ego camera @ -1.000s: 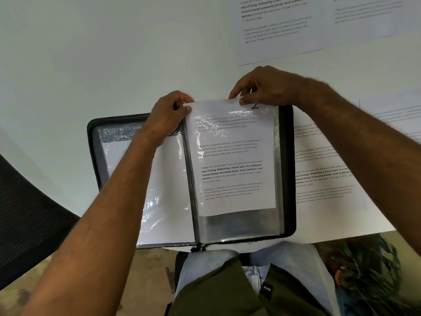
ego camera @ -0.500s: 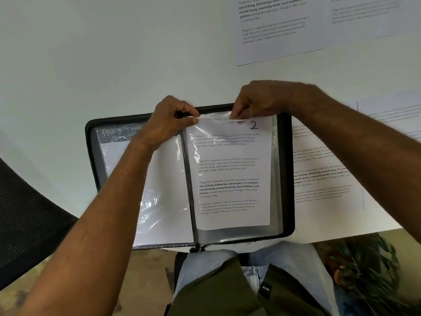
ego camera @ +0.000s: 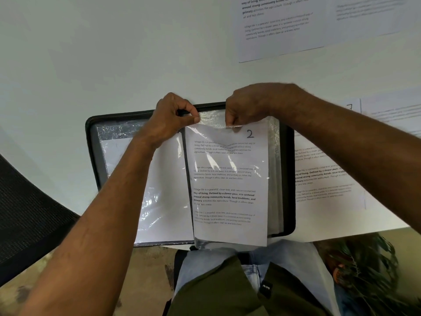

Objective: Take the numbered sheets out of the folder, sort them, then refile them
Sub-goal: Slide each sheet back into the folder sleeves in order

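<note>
A black zip folder (ego camera: 91, 142) lies open at the near edge of the white table (ego camera: 114, 53). Sheet 2 (ego camera: 227, 185), printed text with a handwritten 2 at its top right, sits inside the clear plastic sleeve (ego camera: 211, 116) of the right-hand page. Its lower edge reaches past the folder's near rim. My left hand (ego camera: 173, 119) pinches the sleeve's top edge near the spine. My right hand (ego camera: 252, 103) pinches the top edge of sheet 2 at the sleeve's mouth. The left-hand sleeve holds another white sheet (ego camera: 164, 201), partly hidden by my left forearm.
Loose printed sheets lie on the table: one at the far right top (ego camera: 284, 26), one beside the folder (ego camera: 323, 179), one at the right edge (ego camera: 387, 110). A black mesh chair (ego camera: 27, 213) stands at the left. A plant (ego camera: 364, 270) sits below the table's right.
Sheet 2 has slid down toward me into the right-hand sleeve, so its number now shows. Both hands followed it down to the sleeve's top edge.
</note>
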Available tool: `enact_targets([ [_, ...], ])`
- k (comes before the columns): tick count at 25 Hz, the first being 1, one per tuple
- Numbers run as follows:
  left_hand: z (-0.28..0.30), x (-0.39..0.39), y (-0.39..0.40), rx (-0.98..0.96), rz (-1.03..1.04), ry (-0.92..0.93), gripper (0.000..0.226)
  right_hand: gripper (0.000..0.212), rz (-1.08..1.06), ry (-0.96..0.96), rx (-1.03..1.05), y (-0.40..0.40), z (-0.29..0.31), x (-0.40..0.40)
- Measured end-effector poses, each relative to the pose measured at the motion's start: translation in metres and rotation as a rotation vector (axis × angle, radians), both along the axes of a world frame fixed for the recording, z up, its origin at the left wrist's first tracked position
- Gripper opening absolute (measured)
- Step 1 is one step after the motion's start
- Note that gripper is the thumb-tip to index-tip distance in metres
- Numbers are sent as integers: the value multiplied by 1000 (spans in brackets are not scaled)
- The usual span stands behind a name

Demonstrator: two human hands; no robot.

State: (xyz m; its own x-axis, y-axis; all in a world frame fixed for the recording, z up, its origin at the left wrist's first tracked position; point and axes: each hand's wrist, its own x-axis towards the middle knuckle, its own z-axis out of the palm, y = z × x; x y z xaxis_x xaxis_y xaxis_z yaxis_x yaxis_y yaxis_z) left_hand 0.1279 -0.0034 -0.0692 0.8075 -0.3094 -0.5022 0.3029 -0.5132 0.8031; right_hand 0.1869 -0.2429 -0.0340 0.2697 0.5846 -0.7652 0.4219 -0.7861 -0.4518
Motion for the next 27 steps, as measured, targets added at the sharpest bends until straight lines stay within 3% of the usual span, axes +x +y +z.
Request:
enact_targets([
  [7,-4,-1,1,21,75,44,7,13,19,18,-88,-7,7,18],
  [11,-4,-2,0,32,90,33,7,24,92,22,-111,8,-1,10],
  [16,-7,-1,1,32,97,37,8,12,74,73,-88,10,1,1],
  [23,-9,-8,-6,149,123,-65,9,56,-361,75,56,-35,23,-8],
  [27,-4,-16,-18,344,112,-177,9,26,-766,-152,365,-60,17,-47],
])
